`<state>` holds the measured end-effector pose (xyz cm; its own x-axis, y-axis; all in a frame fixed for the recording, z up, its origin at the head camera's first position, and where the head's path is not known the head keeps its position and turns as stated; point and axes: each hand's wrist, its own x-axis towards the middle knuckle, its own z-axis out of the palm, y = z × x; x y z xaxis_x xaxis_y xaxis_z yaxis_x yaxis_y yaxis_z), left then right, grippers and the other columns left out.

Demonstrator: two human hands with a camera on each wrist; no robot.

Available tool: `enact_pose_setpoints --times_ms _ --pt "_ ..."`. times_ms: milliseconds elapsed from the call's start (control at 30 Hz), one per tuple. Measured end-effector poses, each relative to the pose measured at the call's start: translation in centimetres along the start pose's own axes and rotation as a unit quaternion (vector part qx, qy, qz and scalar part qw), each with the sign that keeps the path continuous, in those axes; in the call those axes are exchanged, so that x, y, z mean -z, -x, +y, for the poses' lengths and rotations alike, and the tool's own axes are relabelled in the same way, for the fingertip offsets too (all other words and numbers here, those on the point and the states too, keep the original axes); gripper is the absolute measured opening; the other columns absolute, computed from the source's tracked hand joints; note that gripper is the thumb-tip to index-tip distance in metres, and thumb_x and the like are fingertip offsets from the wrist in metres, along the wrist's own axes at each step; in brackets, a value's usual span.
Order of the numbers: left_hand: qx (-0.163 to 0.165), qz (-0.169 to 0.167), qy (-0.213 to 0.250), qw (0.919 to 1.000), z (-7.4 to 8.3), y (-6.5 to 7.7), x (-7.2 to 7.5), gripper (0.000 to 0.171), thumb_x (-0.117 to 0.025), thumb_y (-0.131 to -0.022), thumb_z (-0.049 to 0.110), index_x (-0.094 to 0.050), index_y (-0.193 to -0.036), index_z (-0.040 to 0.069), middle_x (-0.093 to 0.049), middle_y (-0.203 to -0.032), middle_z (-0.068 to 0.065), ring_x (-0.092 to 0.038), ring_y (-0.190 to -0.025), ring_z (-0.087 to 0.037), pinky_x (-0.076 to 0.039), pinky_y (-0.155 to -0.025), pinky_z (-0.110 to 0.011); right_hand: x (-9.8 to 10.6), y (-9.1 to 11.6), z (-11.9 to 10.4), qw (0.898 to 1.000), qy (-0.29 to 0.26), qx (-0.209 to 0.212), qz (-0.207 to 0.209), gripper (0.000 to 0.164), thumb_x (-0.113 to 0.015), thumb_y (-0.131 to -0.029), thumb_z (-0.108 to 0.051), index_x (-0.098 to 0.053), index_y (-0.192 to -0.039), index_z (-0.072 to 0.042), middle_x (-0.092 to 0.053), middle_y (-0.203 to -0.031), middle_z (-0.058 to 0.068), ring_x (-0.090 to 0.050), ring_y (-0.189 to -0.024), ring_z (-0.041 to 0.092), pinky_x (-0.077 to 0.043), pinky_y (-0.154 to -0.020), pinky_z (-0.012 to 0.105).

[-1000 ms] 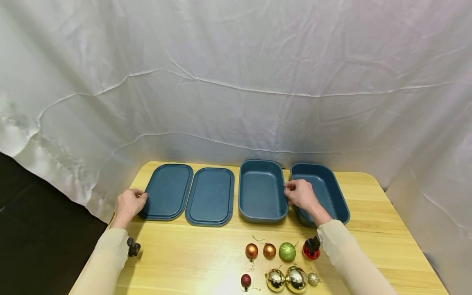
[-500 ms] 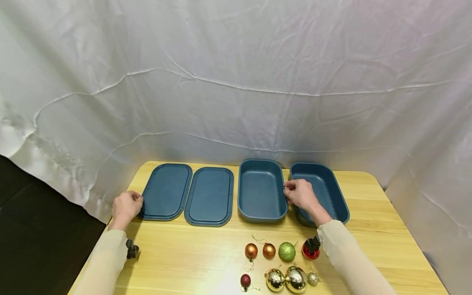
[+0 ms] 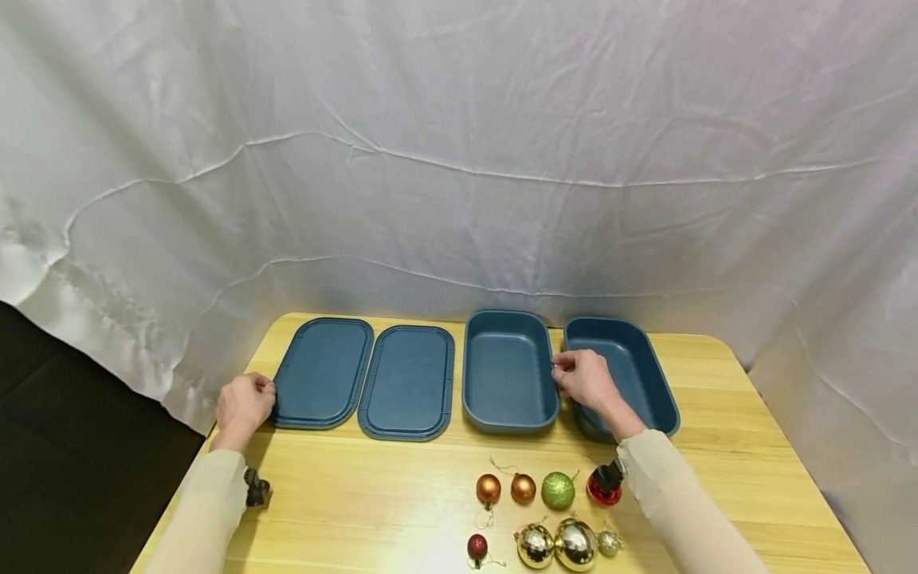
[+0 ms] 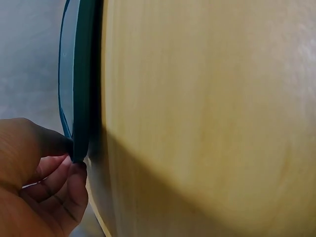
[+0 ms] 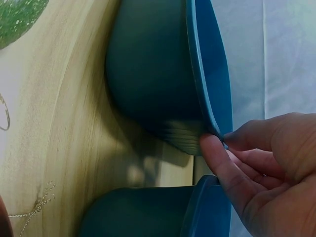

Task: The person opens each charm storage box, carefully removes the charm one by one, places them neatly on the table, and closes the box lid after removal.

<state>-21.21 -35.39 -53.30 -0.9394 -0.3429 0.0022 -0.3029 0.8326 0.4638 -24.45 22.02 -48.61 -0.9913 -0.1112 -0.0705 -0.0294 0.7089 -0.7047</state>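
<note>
Flat on the table at the left lies a dark blue lid point(image 3: 324, 373). My left hand point(image 3: 244, 405) pinches its left edge; in the left wrist view the thumb is on top of the lid point(image 4: 81, 84) and the fingertips curl beneath. A second blue lid point(image 3: 407, 383) lies close to its right. Further right stands an open blue box point(image 3: 511, 375), its right rim pinched between thumb and finger of my right hand point(image 3: 584, 379). The right wrist view has this box point(image 5: 153, 64) with the fingers at its rim. Another open blue box point(image 3: 638, 375) is partly covered by my right wrist.
Nearer the front are Christmas baubles: two orange ones, including one bauble point(image 3: 489, 488), a green glitter bauble point(image 3: 558, 490), a red bauble point(image 3: 604, 493) under the right wrist camera, a dark red bauble point(image 3: 477, 546) and several gold baubles point(image 3: 576, 544). Behind the table hangs a pale curtain point(image 3: 459, 159).
My left hand and the left lid under it have shifted slightly to the left. My right hand stays at the box rim, and both boxes look unmoved.
</note>
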Motion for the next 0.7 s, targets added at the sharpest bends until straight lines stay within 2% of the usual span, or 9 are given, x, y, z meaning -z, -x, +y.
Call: enact_pose_setpoints --times_ms 167,433,500,700 --pt "-0.016 0.006 -0.004 0.9998 0.0 0.0 0.5 0.023 -0.059 -0.099 0.019 -0.075 -0.1 0.001 -0.075 -0.102 -0.025 -0.069 -0.088 -0.047 -0.055 -0.07 -0.055 0.0 0.0 0.0 1.0 0.002 0.004 0.002 0.032 -0.06 -0.102 -0.005 -0.07 -0.13 0.008 -0.077 -0.109 0.022 -0.078 -0.077 0.035 -0.064 -0.069 0.037" --pt "-0.048 0.0 0.032 0.9983 0.2 0.0 1.0 0.033 -0.058 -0.104 0.015 -0.074 -0.124 -0.006 -0.074 -0.119 -0.028 -0.063 -0.112 -0.055 -0.051 -0.097 -0.065 0.0 0.0 0.0 1.0 0.002 0.003 0.003 0.032 -0.06 -0.102 -0.005 -0.071 -0.13 0.007 -0.078 -0.106 0.021 -0.077 -0.077 0.036 -0.063 -0.067 0.035" --pt "-0.055 0.005 0.036 0.9978 0.3 0.1 1.3 0.033 -0.058 -0.104 0.015 -0.074 -0.124 -0.006 -0.073 -0.122 -0.03 -0.062 -0.114 -0.057 -0.049 -0.099 -0.066 0.0 0.0 0.0 1.0 0.001 0.001 0.003 0.032 -0.06 -0.102 -0.005 -0.071 -0.13 0.007 -0.078 -0.106 0.021 -0.077 -0.077 0.036 -0.062 -0.066 0.034" --pt "-0.069 0.016 0.053 0.9961 0.6 0.4 2.3 0.03 -0.063 -0.103 0.017 -0.076 -0.118 -0.005 -0.077 -0.113 -0.026 -0.067 -0.11 -0.053 -0.05 -0.097 -0.064 -0.1 0.0 0.0 1.0 -0.001 -0.001 0.003 0.032 -0.059 -0.102 -0.006 -0.071 -0.13 0.006 -0.078 -0.104 0.019 -0.078 -0.078 0.036 -0.062 -0.067 0.035"
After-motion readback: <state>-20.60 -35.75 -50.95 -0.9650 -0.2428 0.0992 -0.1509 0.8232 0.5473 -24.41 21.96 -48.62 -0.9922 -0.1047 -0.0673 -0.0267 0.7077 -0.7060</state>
